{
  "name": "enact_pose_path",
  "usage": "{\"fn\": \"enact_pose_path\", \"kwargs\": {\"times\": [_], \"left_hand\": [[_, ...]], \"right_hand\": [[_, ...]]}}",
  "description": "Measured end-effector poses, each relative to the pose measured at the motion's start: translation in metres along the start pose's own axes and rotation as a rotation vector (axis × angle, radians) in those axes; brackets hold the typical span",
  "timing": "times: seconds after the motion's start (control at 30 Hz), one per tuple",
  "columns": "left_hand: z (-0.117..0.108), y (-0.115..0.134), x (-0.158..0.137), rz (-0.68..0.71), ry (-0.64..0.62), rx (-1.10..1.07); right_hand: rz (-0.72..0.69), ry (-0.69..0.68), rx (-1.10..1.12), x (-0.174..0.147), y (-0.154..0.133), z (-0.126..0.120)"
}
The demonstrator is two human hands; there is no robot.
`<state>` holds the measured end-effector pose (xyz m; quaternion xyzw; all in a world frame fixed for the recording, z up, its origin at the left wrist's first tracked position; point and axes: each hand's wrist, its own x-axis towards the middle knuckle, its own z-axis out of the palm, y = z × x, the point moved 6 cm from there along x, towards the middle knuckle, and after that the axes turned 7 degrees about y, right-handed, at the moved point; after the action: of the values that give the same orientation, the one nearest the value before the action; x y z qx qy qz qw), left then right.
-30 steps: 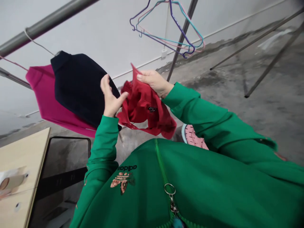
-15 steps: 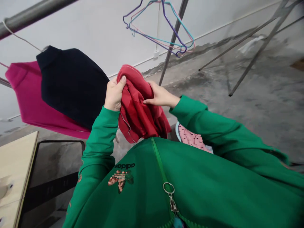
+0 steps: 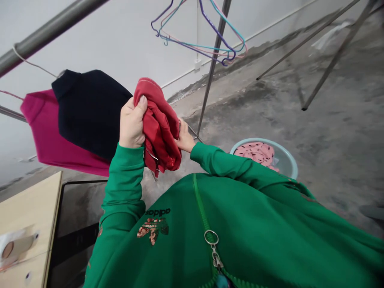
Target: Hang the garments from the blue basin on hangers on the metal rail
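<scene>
A bunched red garment with a zipper [image 3: 160, 130] hangs in front of my chest, held up by its collar-like edge. My left hand [image 3: 133, 122] is closed on its left side, thumb pressed on the cloth. At the lower right side of the garment is my right hand [image 3: 184, 136], its fingers partly behind the cloth and gripping it. Just left of my left hand hang a black high-necked top [image 3: 90, 108] and a magenta top [image 3: 45, 128], the black one overlapping the magenta.
A grey metal rail [image 3: 54, 36] crosses the upper left. Purple, blue and pink hangers [image 3: 207, 50] hang at top centre beside a slanted pole [image 3: 211, 76]. A light-blue basin [image 3: 292, 160] with pink patterned cloth [image 3: 255, 154] stands on the concrete floor. A wooden table [image 3: 36, 204] is at lower left.
Both hands and the red garment have moved left. My right hand has slid lower along the garment's side. More of the basin now shows as my right arm has drawn in.
</scene>
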<state>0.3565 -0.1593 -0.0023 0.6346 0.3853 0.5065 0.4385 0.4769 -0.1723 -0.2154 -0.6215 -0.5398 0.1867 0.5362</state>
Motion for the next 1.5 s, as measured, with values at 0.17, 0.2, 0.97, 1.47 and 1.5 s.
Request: {"fn": "enact_pose_path", "kwargs": {"times": [0.17,0.2,0.97,1.47,1.5], "left_hand": [[-0.057,-0.013,0.014,0.125,0.117,0.027],[-0.074,-0.017,0.017,0.145,0.157,0.072],[-0.090,-0.083,-0.038,0.108,-0.330,1.396],[-0.013,-0.074,-0.037,-0.038,-0.187,0.961],[-0.016,-0.074,-0.037,-0.045,-0.182,0.990]], "right_hand": [[-0.019,-0.112,0.011,0.024,0.007,-0.006],[-0.010,-0.097,-0.011,0.033,0.011,-0.016],[0.200,-0.412,0.207,0.090,0.008,-0.120],[-0.132,0.211,-0.624,0.271,-0.073,-0.180],[-0.113,0.207,-0.624,0.277,-0.071,-0.176]]}}
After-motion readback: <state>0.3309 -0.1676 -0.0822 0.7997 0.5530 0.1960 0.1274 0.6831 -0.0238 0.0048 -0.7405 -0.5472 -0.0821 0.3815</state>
